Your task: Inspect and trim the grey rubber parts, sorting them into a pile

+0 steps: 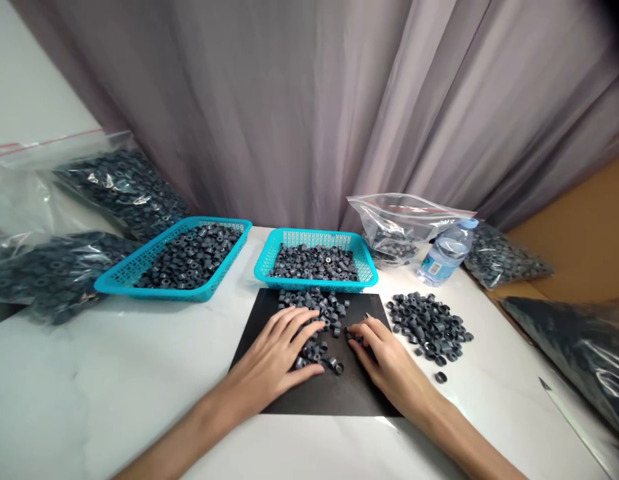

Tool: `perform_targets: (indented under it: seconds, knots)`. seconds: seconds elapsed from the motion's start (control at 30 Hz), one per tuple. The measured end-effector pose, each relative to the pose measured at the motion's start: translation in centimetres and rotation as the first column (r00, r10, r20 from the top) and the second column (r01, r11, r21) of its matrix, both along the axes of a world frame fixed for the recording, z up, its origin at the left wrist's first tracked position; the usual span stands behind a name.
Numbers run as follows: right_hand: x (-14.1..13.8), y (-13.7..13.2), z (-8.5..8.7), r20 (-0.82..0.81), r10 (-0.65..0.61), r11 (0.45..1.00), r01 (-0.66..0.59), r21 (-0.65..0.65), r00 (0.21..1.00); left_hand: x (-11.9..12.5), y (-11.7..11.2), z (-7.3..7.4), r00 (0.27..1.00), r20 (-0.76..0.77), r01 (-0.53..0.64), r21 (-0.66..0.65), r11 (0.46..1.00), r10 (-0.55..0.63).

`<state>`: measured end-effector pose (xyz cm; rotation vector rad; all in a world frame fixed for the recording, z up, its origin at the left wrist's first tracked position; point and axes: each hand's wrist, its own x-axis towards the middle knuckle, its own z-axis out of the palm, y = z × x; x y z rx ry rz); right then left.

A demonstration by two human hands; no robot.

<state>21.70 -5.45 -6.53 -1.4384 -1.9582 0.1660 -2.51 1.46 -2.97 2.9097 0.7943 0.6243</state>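
A black mat (334,393) lies on the white table, with a heap of small dark grey rings (316,307) on its far half. My left hand (279,357) rests flat on the mat, fingers spread and stretched over the near edge of the heap. My right hand (384,360) lies beside it, fingers extended, their tips touching rings at the heap's right side. Neither hand grips anything that I can see.
Two turquoise baskets (262,267) (114,280) full of rings stand behind the mat. A loose ring pile (429,323) lies right of the mat, a water bottle (446,253) behind it. Clear bags of rings (124,187) (399,230) (579,347) flank both sides. A grey curtain hangs behind.
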Motion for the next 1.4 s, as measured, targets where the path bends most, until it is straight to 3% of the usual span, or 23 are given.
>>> perform_targets:
  seconds: [0.1, 0.23, 0.47, 0.63, 0.97, 1.23, 1.4]
  knots:
    - [-0.5, 0.0, 0.1, -0.013, 0.010, 1.000, -0.010, -0.014, 1.000, 0.3, 1.2, -0.1, 0.997, 0.047, -0.058, 0.053, 0.997, 0.055]
    - [-0.9, -0.1, 0.2, -0.008, 0.006, 0.999, -0.007, -0.036, 1.000, 0.6, 1.7, 0.1, 0.999, 0.028, -0.039, 0.068, 0.997, 0.037]
    - [-0.7, -0.4, 0.7, -0.100, 0.061, 0.997, -0.066, -0.044, 0.993, 0.1, 0.0, 0.2, 0.999, 0.030, 0.012, 0.008, 1.000, -0.012]
    - [-0.2, -0.4, 0.8, -0.177, 0.056, 0.997, -0.066, -0.051, 0.983, 1.5, -1.2, 0.2, 0.999, 0.045, 0.015, -0.009, 1.000, -0.015]
    - [-0.3, -0.7, 1.0, -0.298, 0.047, 0.993, -0.077, -0.090, 0.954, 2.6, -0.9, -0.3, 0.997, 0.046, -0.054, 0.015, 0.998, 0.054]
    - [0.1, -1.4, 0.8, -0.212, 0.101, 0.981, -0.132, -0.139, 0.972, 2.7, -0.9, -0.3, 1.000, 0.025, 0.006, 0.001, 1.000, -0.006]
    - [0.1, -1.7, 0.9, -0.204, 0.096, 0.980, -0.129, -0.154, 0.974, 2.3, -0.9, 0.1, 0.990, 0.123, 0.072, -0.051, 0.996, -0.066]
